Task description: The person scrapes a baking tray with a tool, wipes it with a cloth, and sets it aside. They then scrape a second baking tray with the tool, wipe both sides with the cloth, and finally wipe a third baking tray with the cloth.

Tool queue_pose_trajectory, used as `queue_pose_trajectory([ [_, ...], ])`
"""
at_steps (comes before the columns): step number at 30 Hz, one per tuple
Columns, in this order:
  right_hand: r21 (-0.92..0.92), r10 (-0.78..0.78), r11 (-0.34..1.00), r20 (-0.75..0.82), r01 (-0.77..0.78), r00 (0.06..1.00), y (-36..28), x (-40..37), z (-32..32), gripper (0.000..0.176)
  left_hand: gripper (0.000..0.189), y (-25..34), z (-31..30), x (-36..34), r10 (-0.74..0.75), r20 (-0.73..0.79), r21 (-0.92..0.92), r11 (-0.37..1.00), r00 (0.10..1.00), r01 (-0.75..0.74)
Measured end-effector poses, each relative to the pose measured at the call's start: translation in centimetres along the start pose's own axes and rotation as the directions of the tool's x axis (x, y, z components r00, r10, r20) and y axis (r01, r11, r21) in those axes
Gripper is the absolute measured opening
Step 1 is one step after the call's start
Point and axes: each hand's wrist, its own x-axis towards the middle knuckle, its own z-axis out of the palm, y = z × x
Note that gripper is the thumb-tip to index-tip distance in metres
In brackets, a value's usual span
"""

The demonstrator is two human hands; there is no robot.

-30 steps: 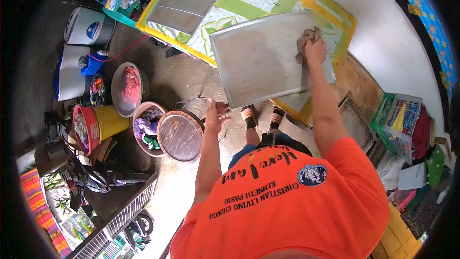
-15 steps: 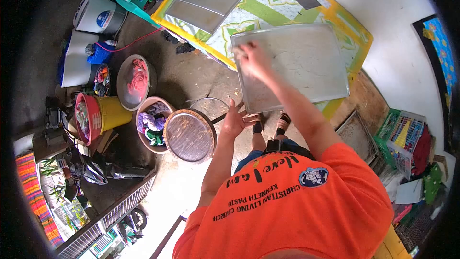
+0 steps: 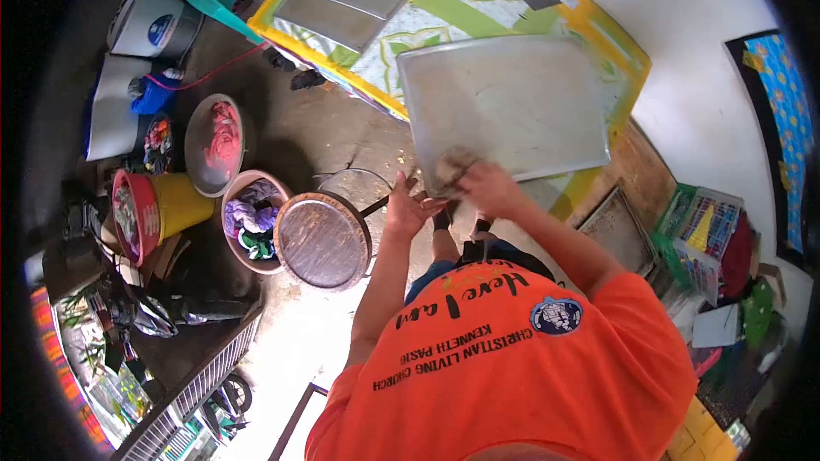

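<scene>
A large flat metal baking tray (image 3: pixel 521 111) lies on the table's patterned cover, its near corner jutting past the edge toward me. My right hand (image 3: pixel 490 191) is closed on a brown, cloth-like wad (image 3: pixel 456 167) at that near left corner; motion blurs both, and I cannot tell exactly what the wad is. Beside the same corner, my left hand (image 3: pixel 410 212) has its fingers spread, with fingertips right at the tray's rim. It holds nothing that shows.
More metal trays (image 3: pixel 342 21) lie at the table's far left. A round wooden stool (image 3: pixel 323 241) stands to my left, before basins of clothes (image 3: pixel 224 149) and a yellow bucket (image 3: pixel 184 205). At right, another tray (image 3: pixel 617 235) leans near crates (image 3: pixel 696 235).
My right hand has swept the brown wad from the tray's far left side down to its near left corner. The left hand stays by that corner. The whole view has shifted slightly.
</scene>
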Motion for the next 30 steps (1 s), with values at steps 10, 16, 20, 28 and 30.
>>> queue_pose_trajectory([
  [10, -0.161, 0.760, 0.449, -0.447, -0.879, 0.471, 19.0, -16.0, -12.2, 0.034, 0.085, -1.4, -1.8, 1.4, 0.538, -0.035, 0.764, 0.557, 0.842, -0.324],
  [16, 0.433, 0.780, 0.524, -0.589, -0.733, 0.210, 16.7, -15.2, -18.1, 0.035, 0.082, -5.4, 5.6, -1.4, 0.366, 0.560, 0.552, -0.834, 0.744, -0.005],
  [20, 0.540, 0.817, 0.524, -0.537, -0.659, 0.211, 13.2, -14.0, -19.8, 0.037, 0.066, -6.4, 7.0, 1.6, 0.223, 0.621, 0.371, -0.928, 0.751, -0.031],
  [28, 0.703, 0.686, 0.700, -0.711, -0.129, -0.154, 11.9, -16.6, -24.9, 0.053, 0.039, -2.3, 14.0, -5.7, 0.276, 0.863, 0.368, -0.918, 0.423, -0.151],
  [30, 0.737, 0.717, 0.674, -0.668, -0.049, -0.196, 10.0, -16.1, -26.0, 0.057, 0.033, 0.2, 18.0, -9.1, 0.391, 0.880, 0.452, -0.864, 0.269, -0.223],
])
